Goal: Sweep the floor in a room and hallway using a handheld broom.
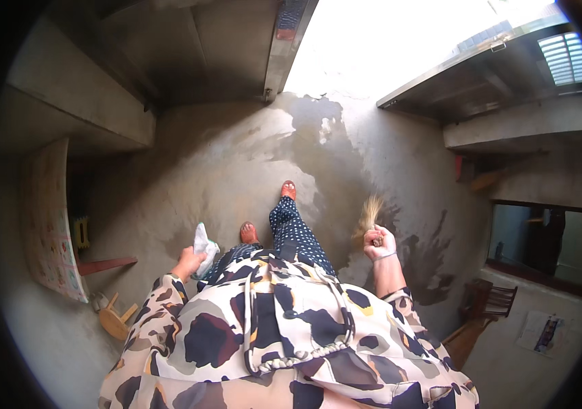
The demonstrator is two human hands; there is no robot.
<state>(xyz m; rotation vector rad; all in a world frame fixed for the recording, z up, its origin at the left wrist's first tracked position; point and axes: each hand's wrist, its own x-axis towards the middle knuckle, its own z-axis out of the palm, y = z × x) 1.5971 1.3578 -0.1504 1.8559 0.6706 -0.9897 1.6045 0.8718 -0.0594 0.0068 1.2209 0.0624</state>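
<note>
My left hand (189, 260) is at my left side, its fingers closed on a crumpled white cloth or bag (203, 241) with a greenish edge; which of the two it is, I cannot tell. Out to the right, my right hand (380, 244) grips the bound handle of a small straw whisk broom (372, 208). The pale bristles point forward, away from my body, and look slightly blurred. Beneath them lies a concrete floor (209, 168) with dark wet patches (332, 148).
Ahead, metal double doors (219, 56) stand open onto bright light. To the left are a table with a patterned cover (56, 245) and a low wooden stool (114, 319). A dark wooden chair (490, 300) and a framed window or mirror (546, 245) are on the right.
</note>
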